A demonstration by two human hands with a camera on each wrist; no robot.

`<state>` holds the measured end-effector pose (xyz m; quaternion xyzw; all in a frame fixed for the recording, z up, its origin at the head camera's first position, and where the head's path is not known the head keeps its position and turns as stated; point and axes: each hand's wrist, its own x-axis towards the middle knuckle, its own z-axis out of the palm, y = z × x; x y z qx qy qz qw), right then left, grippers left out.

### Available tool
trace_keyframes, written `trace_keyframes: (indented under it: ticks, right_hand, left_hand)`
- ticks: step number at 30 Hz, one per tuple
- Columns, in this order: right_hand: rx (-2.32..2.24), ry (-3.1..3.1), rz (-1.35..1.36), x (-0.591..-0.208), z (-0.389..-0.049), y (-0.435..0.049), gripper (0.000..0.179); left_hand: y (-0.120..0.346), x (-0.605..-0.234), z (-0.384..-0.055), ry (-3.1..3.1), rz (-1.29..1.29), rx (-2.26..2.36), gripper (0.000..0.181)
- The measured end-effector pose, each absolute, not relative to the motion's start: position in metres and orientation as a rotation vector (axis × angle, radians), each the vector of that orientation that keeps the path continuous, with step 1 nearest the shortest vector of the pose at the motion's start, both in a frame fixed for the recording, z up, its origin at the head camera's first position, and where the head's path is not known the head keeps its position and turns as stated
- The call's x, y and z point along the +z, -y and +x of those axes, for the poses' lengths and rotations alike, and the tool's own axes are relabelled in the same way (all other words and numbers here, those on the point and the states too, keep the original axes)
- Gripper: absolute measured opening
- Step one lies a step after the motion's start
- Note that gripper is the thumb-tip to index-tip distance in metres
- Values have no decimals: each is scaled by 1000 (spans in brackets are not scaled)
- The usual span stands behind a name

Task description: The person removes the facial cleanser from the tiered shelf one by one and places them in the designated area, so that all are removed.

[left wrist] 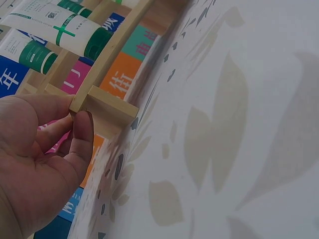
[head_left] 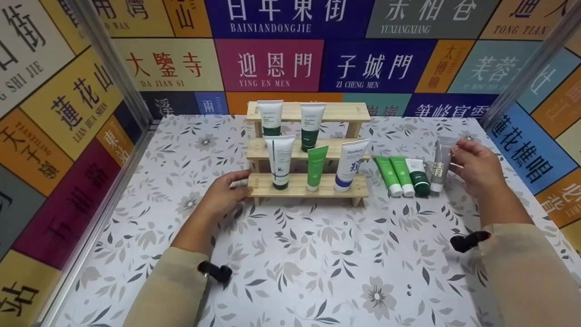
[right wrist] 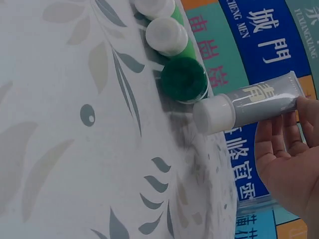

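Note:
My left hand pinches the left end of the lowest step of a three-tier wooden display stand; in the left wrist view, finger and thumb meet at the step's corner. My right hand holds the upper, flat end of a grey squeeze tube with a white cap. In the right wrist view this tube tilts, its cap near the tabletop; whether it touches is unclear. Beside it lie a white-and-green tube and two green tubes.
On the lowest step stand a white tube, a small green tube and a white-and-blue tube. Two white-and-green tubes stand higher up. Printed panels wall the leaf-patterned tabletop at the back and sides.

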<state>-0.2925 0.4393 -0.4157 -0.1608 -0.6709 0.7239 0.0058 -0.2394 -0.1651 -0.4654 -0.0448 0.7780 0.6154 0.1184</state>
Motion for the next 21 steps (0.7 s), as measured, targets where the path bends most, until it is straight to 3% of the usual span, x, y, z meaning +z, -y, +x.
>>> trace_keyframes:
  ticks: [21]
  right_hand:
    - [2062,2293,-931,-451,-332,-443,60]
  left_hand:
    - [166,-466,-242,-2286,-135,1778,58]
